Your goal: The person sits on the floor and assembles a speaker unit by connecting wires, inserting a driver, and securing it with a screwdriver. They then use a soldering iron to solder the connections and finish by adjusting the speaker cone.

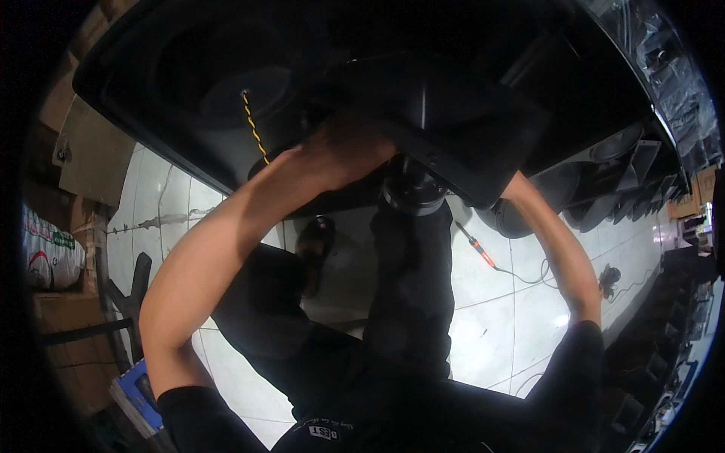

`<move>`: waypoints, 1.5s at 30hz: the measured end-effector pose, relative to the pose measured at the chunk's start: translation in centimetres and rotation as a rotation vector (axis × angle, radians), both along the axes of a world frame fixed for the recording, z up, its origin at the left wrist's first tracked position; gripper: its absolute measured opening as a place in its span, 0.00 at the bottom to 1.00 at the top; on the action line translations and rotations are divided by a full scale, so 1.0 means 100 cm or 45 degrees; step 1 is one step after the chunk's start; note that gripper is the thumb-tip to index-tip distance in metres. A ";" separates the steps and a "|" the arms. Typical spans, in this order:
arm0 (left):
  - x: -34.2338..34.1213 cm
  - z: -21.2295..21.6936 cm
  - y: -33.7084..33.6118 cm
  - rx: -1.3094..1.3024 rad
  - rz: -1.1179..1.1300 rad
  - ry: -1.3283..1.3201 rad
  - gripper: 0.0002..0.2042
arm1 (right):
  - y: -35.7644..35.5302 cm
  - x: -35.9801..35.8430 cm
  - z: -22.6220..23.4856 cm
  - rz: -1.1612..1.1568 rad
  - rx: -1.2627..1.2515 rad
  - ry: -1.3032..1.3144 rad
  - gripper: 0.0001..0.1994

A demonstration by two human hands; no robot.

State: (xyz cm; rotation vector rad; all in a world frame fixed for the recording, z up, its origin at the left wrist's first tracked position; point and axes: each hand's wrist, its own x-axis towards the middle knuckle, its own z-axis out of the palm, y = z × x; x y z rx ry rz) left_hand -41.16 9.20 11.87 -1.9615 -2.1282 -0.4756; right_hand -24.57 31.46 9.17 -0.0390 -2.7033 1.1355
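Matte blk panel point(461, 136), straight lower edge, was btwn L hand point(353, 149) and R hand point(515, 186); fingers hidden/in shadow, couldn't tell spread or grip. Round metal-rimmed part point(413, 198) just below; twisted yellow-blk wire point(255, 130) to L; smooth tiled floor point(483, 332) at R, room around orange-handled tool point(481, 252).

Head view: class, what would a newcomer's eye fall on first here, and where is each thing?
Probably the yellow-and-black twisted wire, bright against the dark cabinet at upper left. Next, the bare left forearm and right forearm, reaching up on either side toward a black piece. Then the orange-handled tool on the white tiles, right of centre.
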 end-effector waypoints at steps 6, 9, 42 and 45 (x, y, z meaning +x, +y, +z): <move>-0.003 0.002 0.000 -0.093 -0.010 0.073 0.07 | -0.040 0.014 0.050 -0.379 0.082 -0.273 0.09; -0.008 -0.004 0.004 -0.100 -0.054 0.072 0.06 | -0.053 0.019 0.052 -0.331 0.170 -0.174 0.08; -0.024 -0.037 0.010 0.186 -0.217 -0.102 0.06 | -0.020 0.001 0.063 0.171 0.194 -0.413 0.12; -0.023 -0.037 0.012 0.206 -0.237 -0.092 0.06 | -0.022 0.003 0.048 0.159 0.366 -0.316 0.08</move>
